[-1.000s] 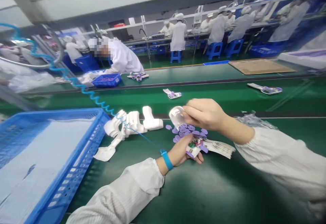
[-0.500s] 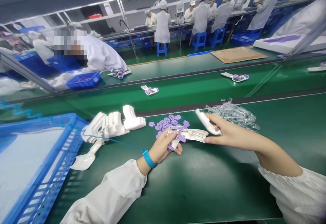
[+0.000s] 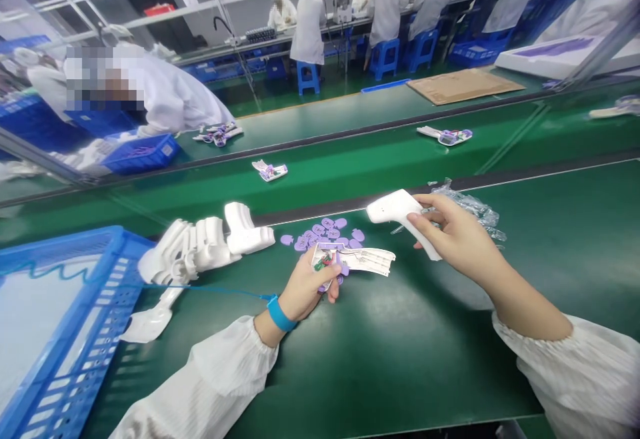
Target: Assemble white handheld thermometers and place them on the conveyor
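My left hand [image 3: 309, 278] grips a white half shell [image 3: 369, 260] with a purple frame, wires and a green circuit board inside; its handle points right. A white pistol-shaped shell cover [image 3: 400, 216] is held up in my right hand [image 3: 453, 232], smooth outer face towards me, apart from the half shell. Behind my left hand lies a pile of small purple plastic parts [image 3: 320, 229]. Several white shells [image 3: 200, 246] stand nested in a row to the left, and one white shell [image 3: 150, 322] lies hollow side up in front of them. Clear plastic pieces [image 3: 470, 209] are heaped behind my right hand.
A blue crate [image 3: 95, 352] stands at the left, crossed by the blue cord of my wristband [image 3: 280, 314]. Beyond the bench runs a green belt [image 3: 340, 169] carrying part-filled shells [image 3: 447, 136]. Across it, a co-worker in white [image 3: 170, 86] leans over a blue bin [image 3: 143, 154].
My right hand has turned the shell cover so its outer face shows and raised it slightly. My left thumb has shifted, uncovering the green board. The whole view has shifted a little.
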The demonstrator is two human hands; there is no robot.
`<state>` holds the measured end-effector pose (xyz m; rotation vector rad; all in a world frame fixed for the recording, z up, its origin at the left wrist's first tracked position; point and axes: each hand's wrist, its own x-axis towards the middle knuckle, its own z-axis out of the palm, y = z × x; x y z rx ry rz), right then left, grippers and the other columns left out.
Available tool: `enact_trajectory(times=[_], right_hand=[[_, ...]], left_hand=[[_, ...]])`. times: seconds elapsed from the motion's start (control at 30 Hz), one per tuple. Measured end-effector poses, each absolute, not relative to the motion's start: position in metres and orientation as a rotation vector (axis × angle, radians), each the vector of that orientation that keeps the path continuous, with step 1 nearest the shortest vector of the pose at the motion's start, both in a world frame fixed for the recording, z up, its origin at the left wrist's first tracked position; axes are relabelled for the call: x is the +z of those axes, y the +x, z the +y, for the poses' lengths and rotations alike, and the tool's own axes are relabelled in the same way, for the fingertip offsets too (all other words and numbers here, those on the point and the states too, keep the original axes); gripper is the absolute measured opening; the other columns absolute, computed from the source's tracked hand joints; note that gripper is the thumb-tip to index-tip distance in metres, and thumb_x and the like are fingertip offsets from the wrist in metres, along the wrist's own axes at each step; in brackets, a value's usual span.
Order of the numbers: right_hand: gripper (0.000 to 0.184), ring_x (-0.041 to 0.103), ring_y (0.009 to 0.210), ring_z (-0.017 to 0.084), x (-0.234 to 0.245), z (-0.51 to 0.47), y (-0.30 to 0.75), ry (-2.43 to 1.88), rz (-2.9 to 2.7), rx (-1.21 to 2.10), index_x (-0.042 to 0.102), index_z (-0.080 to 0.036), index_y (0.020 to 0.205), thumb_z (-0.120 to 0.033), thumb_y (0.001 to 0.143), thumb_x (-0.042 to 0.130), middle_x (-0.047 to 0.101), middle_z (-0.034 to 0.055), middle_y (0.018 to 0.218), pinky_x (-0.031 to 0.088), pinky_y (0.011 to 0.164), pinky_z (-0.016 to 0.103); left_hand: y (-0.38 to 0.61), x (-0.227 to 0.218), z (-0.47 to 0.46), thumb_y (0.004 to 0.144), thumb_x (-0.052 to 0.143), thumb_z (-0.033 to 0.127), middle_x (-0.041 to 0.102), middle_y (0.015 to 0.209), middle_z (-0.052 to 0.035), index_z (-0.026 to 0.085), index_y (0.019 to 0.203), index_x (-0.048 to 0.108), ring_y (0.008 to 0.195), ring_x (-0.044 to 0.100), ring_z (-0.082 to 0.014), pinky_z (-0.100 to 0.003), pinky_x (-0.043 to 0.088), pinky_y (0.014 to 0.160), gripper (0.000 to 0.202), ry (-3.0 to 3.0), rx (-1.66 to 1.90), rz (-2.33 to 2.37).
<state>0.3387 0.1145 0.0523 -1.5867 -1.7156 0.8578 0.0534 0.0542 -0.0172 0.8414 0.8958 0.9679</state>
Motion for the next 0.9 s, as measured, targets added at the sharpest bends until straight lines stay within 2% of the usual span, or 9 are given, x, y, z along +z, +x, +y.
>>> enact_trajectory(times=[0.1, 0.2, 0.3, 0.37, 0.53, 0.6, 0.7, 0.77, 0.9], right_hand=[[0.058, 0.072, 0.066, 0.025, 0.047, 0.118, 0.341, -1.628, -1.849, 0.79, 0.072, -0.023, 0.126, -0.055, 0.079, 0.083, 0.076, 0.0134, 0.118, 0.058, 0.052, 0.039], [0.04, 0.07, 0.06, 0.024, 0.046, 0.116, 0.344, -1.662, -1.811, 0.679, 0.073, -0.023, 0.111, -0.045, 0.078, 0.081, 0.076, 0.0087, 0.101, 0.055, 0.051, 0.038], [0.043, 0.066, 0.054, 0.025, 0.048, 0.108, 0.343, -1.562, -1.493, 0.612, 0.065, -0.025, 0.125, -0.045, 0.087, 0.071, 0.07, 0.0021, 0.077, 0.054, 0.05, 0.039], [0.052, 0.063, 0.053, 0.025, 0.051, 0.104, 0.341, -1.495, -1.49, 0.65, 0.057, -0.024, 0.14, -0.049, 0.095, 0.062, 0.068, 0.0012, 0.073, 0.054, 0.053, 0.041], [0.074, 0.07, 0.074, 0.031, 0.056, 0.105, 0.336, -1.564, -1.972, 0.56, 0.052, -0.018, 0.153, -0.063, 0.095, 0.063, 0.074, 0.0118, 0.098, 0.055, 0.065, 0.043], [0.069, 0.071, 0.082, 0.031, 0.058, 0.105, 0.338, -1.519, -2.017, 0.519, 0.052, -0.02, 0.153, -0.059, 0.097, 0.063, 0.073, 0.0141, 0.109, 0.055, 0.068, 0.042], [0.047, 0.07, 0.086, 0.033, 0.059, 0.105, 0.343, -1.423, -2.108, 0.479, 0.064, -0.022, 0.135, -0.056, 0.103, 0.059, 0.072, 0.0151, 0.108, 0.056, 0.07, 0.043], [0.042, 0.072, 0.094, 0.036, 0.057, 0.104, 0.345, -1.297, -2.201, 0.489, 0.067, -0.023, 0.131, -0.056, 0.106, 0.056, 0.074, 0.0161, 0.112, 0.059, 0.077, 0.046], [0.051, 0.073, 0.121, 0.036, 0.044, 0.1, 0.339, -1.023, -2.41, 0.571, 0.057, -0.027, 0.157, -0.048, 0.111, 0.055, 0.073, 0.0144, 0.142, 0.063, 0.094, 0.049]], left_hand=[[0.053, -0.016, 0.055, 0.085, 0.09, 0.042, 0.065, 0.054, 0.0037, 0.019, 0.101, 0.055, 0.045, 0.056, -0.0111, -0.02, 0.044, 0.046, 0.045, 0.826, 0.951, 0.897], [0.052, -0.017, 0.056, 0.087, 0.088, 0.044, 0.066, 0.056, 0.0033, 0.02, 0.101, 0.054, 0.049, 0.059, -0.0125, -0.02, 0.046, 0.047, 0.044, 0.785, 0.974, 0.887], [0.051, -0.018, 0.055, 0.088, 0.083, 0.048, 0.068, 0.059, 0.0012, 0.019, 0.105, 0.053, 0.052, 0.063, -0.0147, -0.022, 0.049, 0.048, 0.045, 0.771, 0.967, 0.847], [0.05, -0.02, 0.055, 0.087, 0.083, 0.048, 0.071, 0.062, -0.0009, 0.019, 0.109, 0.054, 0.054, 0.066, -0.0167, -0.024, 0.053, 0.05, 0.047, 0.768, 0.952, 0.827], [0.048, -0.023, 0.054, 0.09, 0.078, 0.05, 0.075, 0.073, -0.0036, 0.017, 0.117, 0.054, 0.057, 0.071, -0.0187, -0.026, 0.056, 0.05, 0.049, 0.742, 0.939, 0.762], [0.048, -0.024, 0.055, 0.093, 0.075, 0.052, 0.076, 0.075, -0.0041, 0.017, 0.12, 0.053, 0.056, 0.071, -0.0181, -0.025, 0.057, 0.051, 0.049, 0.738, 0.935, 0.748], [0.048, -0.024, 0.056, 0.095, 0.074, 0.056, 0.076, 0.072, -0.0043, 0.017, 0.122, 0.054, 0.055, 0.071, -0.0194, -0.026, 0.058, 0.052, 0.052, 0.736, 0.922, 0.753], [0.05, -0.023, 0.056, 0.095, 0.073, 0.063, 0.076, 0.073, -0.0056, 0.016, 0.124, 0.056, 0.059, 0.074, -0.0214, -0.027, 0.059, 0.052, 0.058, 0.728, 0.916, 0.765], [0.054, -0.019, 0.055, 0.093, 0.068, 0.079, 0.081, 0.094, -0.0131, 0.013, 0.129, 0.064, 0.075, 0.081, -0.026, -0.032, 0.065, 0.062, 0.075, 0.732, 0.899, 0.753]])
